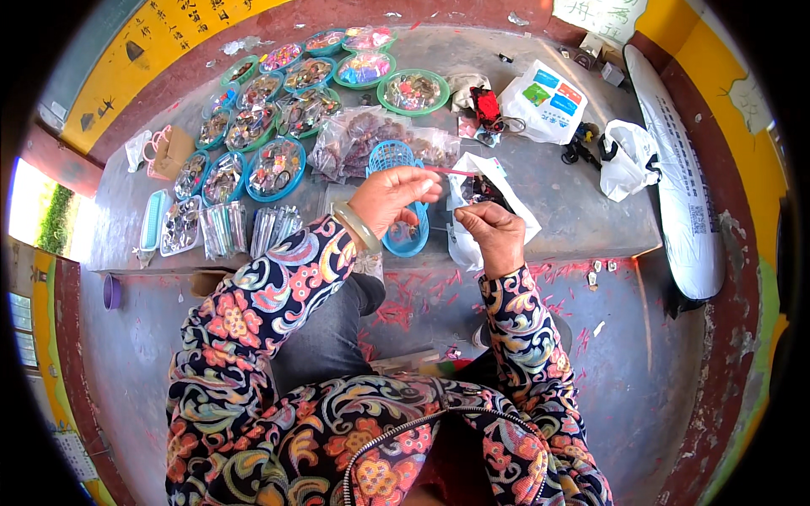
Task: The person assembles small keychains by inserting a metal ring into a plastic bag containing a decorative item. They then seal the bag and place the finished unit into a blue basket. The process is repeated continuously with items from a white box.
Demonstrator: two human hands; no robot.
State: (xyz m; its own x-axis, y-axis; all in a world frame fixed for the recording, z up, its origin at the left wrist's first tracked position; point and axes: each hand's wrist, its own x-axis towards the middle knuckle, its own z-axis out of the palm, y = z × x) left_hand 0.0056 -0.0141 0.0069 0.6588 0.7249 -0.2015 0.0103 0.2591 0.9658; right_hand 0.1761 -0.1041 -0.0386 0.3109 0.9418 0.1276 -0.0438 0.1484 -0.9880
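Note:
My left hand, with a pale bangle at the wrist, is raised over the table's near part. Between its thumb and forefinger is a thin red strip that sticks out to the right. To its right, my right hand is closed in a pinch; whatever is between its fingertips is too small to make out. Beneath my left hand lies a blue plastic basket, partly hidden by it. An opened white plastic bag with small dark pieces inside lies behind my right hand.
Several round baskets of small trinkets crowd the table's left side. Clear bags of brownish pieces lie mid-table. Farther right are a white shopping bag, a smaller white bag and a long white wrapped roll. Red scraps litter the floor.

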